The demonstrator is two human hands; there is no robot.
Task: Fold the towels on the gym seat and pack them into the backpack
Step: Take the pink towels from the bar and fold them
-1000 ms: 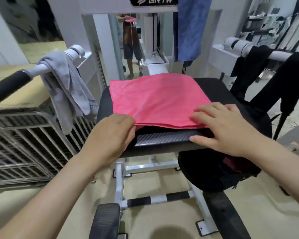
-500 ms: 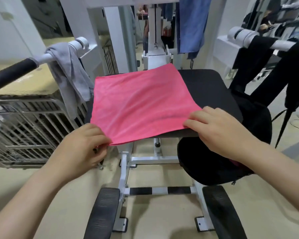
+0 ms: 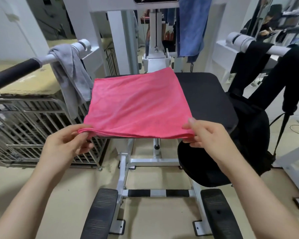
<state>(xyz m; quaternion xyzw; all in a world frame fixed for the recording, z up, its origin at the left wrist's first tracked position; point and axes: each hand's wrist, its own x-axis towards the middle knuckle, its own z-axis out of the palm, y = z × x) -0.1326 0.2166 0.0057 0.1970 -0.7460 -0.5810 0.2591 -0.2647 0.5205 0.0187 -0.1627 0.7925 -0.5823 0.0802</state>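
A folded pink towel point(image 3: 138, 104) lies partly on the black gym seat point(image 3: 205, 95), its near edge lifted off the seat front. My left hand point(image 3: 67, 145) pinches the towel's near left corner. My right hand point(image 3: 209, 135) pinches its near right corner. A black backpack point(image 3: 245, 138) hangs at the seat's right side from a white bar. A grey towel point(image 3: 71, 78) is draped over the left handle bar. A blue towel point(image 3: 192, 26) hangs from the machine frame behind the seat.
The white machine frame point(image 3: 121, 49) rises behind the seat. A metal wire cage point(image 3: 33, 131) stands on the left floor. Two black foot pads point(image 3: 100, 213) and a striped crossbar point(image 3: 159, 193) sit below the seat. A person sits at the far right.
Both hands have gone from pressing on the towel to pinching its near corners and pulling them toward me and leftward off the seat front.
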